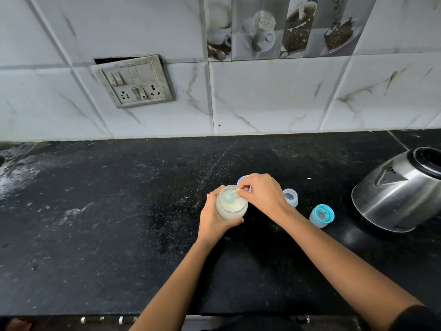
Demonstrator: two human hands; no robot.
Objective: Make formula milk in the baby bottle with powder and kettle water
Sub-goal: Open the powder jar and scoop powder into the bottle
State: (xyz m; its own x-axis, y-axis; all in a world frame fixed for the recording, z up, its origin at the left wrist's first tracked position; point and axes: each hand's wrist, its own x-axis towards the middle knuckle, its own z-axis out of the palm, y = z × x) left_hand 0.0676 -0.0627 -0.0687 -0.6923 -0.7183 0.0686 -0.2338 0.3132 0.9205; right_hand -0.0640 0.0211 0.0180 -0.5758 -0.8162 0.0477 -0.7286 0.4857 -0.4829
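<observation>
Single head-worn wide-angle view, looking forward and steeply down at a black countertop [119,235] from standing height. Counter fills the lower half; tiled wall [262,99] rises behind it, its lines bowed by the lens. Near counter edge runs along the bottom of frame. Kettle [401,192] on the counter is cut by the right border. No second view.
</observation>
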